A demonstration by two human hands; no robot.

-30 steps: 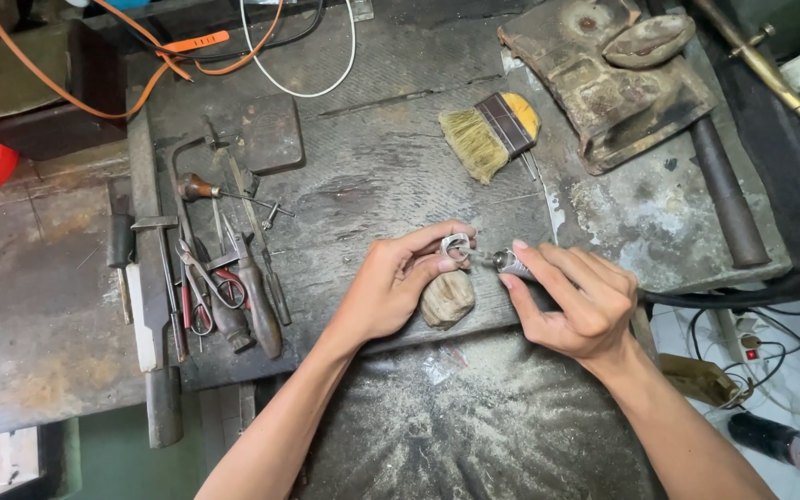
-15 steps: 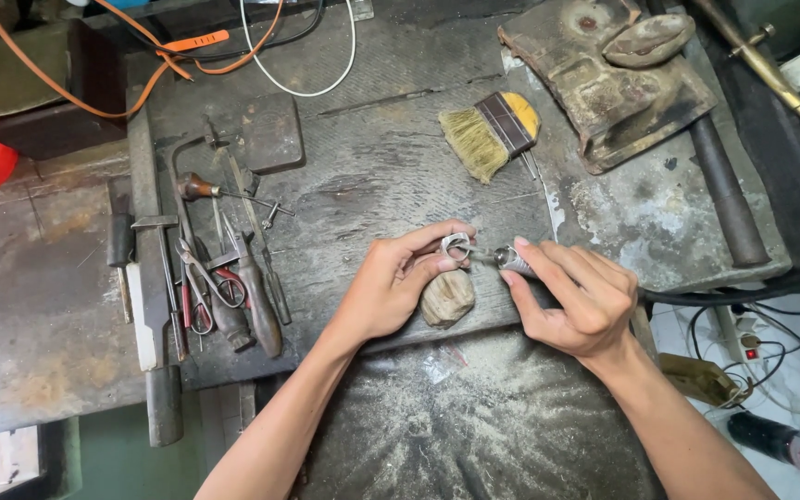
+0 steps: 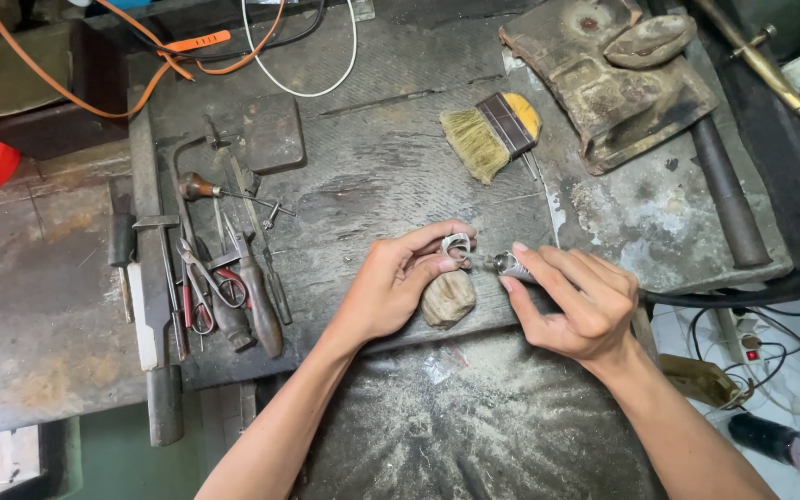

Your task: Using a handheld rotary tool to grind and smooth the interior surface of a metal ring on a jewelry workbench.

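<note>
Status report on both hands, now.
Left hand pinching small silver ring over wooden peg. Right hand gripping rotary handpiece, tip at ring. Nothing between them.

On the tabletop (image 3: 372,176), the tools (image 3: 224,287) lie left of the left hand (image 3: 395,287). The brush (image 3: 493,134) lies behind both hands. The right hand (image 3: 576,301) is right of the ring (image 3: 456,246).

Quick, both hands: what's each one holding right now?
Left hand: closed, pinching a small silver ring above the wooden peg.
Right hand: closed around a rotary handpiece, tip at the ring.
</note>
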